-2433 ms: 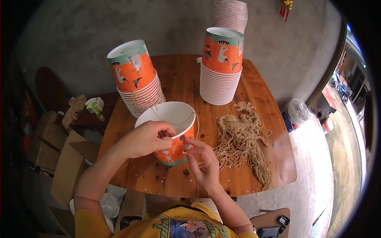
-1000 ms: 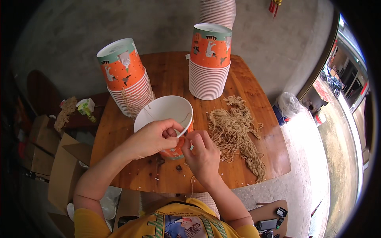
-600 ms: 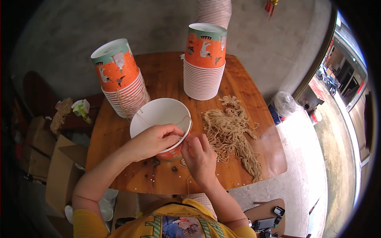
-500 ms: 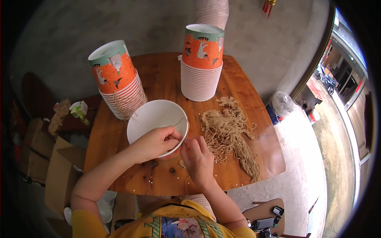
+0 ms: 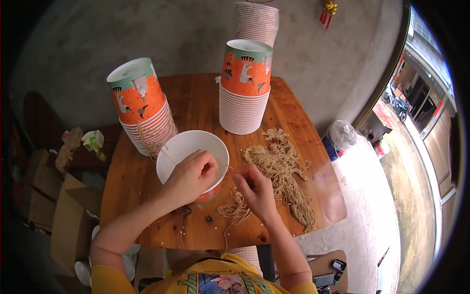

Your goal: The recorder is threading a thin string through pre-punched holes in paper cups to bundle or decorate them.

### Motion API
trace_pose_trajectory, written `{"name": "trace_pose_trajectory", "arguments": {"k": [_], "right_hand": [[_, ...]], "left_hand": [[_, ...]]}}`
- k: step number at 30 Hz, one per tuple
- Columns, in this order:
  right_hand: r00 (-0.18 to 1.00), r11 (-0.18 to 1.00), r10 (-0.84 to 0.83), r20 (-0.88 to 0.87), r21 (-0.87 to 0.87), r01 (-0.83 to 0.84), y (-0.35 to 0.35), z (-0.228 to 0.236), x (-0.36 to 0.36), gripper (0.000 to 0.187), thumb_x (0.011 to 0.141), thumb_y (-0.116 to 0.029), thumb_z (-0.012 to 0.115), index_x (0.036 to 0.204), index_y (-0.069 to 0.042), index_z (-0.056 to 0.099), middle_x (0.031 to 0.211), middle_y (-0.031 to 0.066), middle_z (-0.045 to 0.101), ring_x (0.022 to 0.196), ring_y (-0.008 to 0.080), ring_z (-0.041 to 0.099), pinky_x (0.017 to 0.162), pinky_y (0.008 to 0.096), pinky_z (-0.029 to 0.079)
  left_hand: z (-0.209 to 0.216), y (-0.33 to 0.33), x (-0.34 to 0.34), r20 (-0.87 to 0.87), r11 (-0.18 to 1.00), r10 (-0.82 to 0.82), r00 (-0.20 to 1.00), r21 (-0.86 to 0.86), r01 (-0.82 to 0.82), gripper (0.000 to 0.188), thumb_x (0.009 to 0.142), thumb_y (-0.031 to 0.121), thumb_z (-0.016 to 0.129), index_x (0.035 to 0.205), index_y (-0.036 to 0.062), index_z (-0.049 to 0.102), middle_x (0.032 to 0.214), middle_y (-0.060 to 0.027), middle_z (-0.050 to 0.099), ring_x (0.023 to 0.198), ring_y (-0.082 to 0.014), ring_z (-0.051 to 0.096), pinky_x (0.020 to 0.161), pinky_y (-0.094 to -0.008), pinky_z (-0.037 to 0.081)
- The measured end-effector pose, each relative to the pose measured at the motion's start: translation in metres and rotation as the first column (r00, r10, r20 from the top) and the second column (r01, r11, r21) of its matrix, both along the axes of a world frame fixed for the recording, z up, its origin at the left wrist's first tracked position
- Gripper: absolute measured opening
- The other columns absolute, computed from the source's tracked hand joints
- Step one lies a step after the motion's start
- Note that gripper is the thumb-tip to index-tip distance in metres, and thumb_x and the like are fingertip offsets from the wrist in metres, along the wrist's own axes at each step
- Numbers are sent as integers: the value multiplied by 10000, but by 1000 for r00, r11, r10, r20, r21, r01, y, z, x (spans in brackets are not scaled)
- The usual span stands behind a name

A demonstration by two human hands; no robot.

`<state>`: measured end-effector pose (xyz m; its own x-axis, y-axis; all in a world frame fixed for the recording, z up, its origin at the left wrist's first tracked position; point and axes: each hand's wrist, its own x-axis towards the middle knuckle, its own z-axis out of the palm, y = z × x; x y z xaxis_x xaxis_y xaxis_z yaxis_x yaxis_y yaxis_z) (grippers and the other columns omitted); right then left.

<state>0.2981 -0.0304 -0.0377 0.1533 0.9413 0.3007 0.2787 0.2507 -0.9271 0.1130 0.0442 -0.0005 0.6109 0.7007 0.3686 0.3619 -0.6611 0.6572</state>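
A paper bucket (image 5: 215, 146), white inside and orange outside, stands upright on the wooden table (image 5: 196, 105) in front of me. My left hand (image 5: 190, 177) is over its near right rim, fingers curled in a pinch on a thin beige string (image 5: 224, 167). Just right of the rim, my right hand (image 5: 255, 188) pinches the same string, which spans the short gap between my hands. Another length of string (image 5: 168, 153) crosses the bucket's left rim. Below my right hand lies a small loose bundle of string (image 5: 237, 209), with one strand trailing over the table's near edge.
Upside-down bucket stacks stand at back left (image 5: 142, 100) and back centre (image 5: 246, 78), strings hanging down the left one. A tangled string heap (image 5: 281, 169) lies to the right. Cardboard boxes (image 5: 71, 218) are at lower left. A bag-topped blue bin (image 5: 338, 142) stands on the floor at right.
My right hand has moved right, away from the rim, and the string now stretches between both hands. My left hand has lifted slightly. The small string bundle shows more fully.
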Motion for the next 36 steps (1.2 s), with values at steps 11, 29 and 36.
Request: {"name": "trace_pose_trajectory", "arguments": {"k": [11, 29, 36], "right_hand": [[925, 978, 116, -361, -123, -170, 26, 1, -9, 76, 900, -118, 664, 935, -52, 649, 738, -85, 561, 638, -4, 452, 566, 174, 356], [913, 914, 403, 62, -72, -398, 21, 45, 39, 164, 894, 22, 491, 1043, -37, 524, 812, 14, 573, 726, 70, 528, 648, 227, 449], [826, 870, 492, 274, -113, -480, 34, 78, 26, 212, 843, 52, 501, 1031, -36, 546, 829, 27, 600, 740, 83, 568, 669, 248, 473]], "left_hand": [[-11, 9, 0, 267, 849, -49, 963, -496, 181, 220, 915, 38, 584, 1120, 32, 503, 975, -19, 587, 910, -97, 563, 854, -242, 466], [-3, 24, 12, 404, 535, 21, 915, -777, 331, 162, 895, 125, 591, 1019, 23, 576, 859, -22, 607, 761, -82, 538, 701, -212, 440], [-1, 16, 18, 297, 580, -102, 949, -758, 299, 134, 912, 112, 578, 1013, 24, 577, 880, -9, 606, 781, -68, 540, 728, -227, 456]]}}
